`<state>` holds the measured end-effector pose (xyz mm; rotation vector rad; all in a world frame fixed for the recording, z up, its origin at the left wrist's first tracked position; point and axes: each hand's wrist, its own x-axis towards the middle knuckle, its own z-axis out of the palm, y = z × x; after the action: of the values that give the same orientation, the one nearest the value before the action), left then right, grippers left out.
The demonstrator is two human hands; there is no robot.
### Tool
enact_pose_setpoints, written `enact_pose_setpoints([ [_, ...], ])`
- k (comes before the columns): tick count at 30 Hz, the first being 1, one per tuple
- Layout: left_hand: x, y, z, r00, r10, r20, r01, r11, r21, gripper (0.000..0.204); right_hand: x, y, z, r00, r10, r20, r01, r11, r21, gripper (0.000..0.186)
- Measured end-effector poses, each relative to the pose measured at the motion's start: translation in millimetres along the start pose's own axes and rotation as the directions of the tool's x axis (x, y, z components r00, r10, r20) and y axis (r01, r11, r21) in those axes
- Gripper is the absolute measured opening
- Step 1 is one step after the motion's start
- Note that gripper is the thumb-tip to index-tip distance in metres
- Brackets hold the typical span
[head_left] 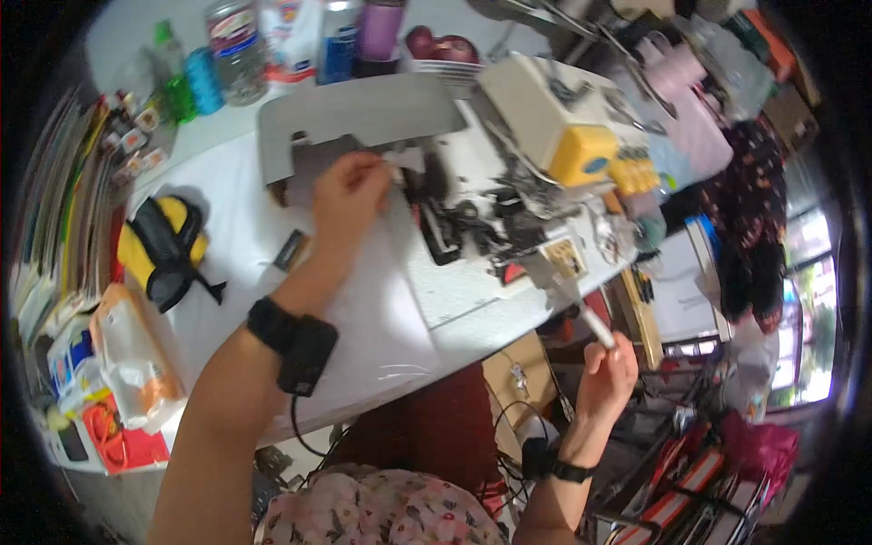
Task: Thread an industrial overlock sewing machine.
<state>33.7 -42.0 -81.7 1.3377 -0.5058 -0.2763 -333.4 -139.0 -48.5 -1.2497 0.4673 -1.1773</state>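
My left hand (350, 195) reaches over the white table to the grey metal cover (363, 113) of a cream sewing machine (522, 100) with a yellow panel. Its thumb and fingers are pinched together. A small whitish piece (409, 160) shows beside the fingertips; I cannot tell whether they hold it. Dark metal parts (468, 222) of the machine lie exposed just right of this hand. Off the table's right edge, my right hand (609, 377) is closed around the white handle of a flat brush (595, 324). Its pale, blurred head points toward the table corner.
A yellow and black object (163, 245) lies at the left, near stacked papers (59, 200). Bottles, including a clear jar (234, 54), and a basket (440, 65) with onions line the back. Red-handled scissors (107, 440) sit front left. A person (749, 195) is at far right.
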Motion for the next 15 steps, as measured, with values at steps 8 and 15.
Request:
enact_pose_setpoints([
  [8, -5, 19, -6, 0.991, -0.132, -0.012, 0.131, 0.99, -0.053, 0.019, -18, 21, 134, 0.868, -0.258, 0.425, 0.497, 0.436, -0.75, 0.015],
  [15, 1, 9, 1, 0.993, -0.105, -0.047, 0.097, 0.984, -0.151, 0.015, -1, 53, 161, 0.852, -0.309, 0.422, 0.507, 0.292, -0.811, 0.017],
])
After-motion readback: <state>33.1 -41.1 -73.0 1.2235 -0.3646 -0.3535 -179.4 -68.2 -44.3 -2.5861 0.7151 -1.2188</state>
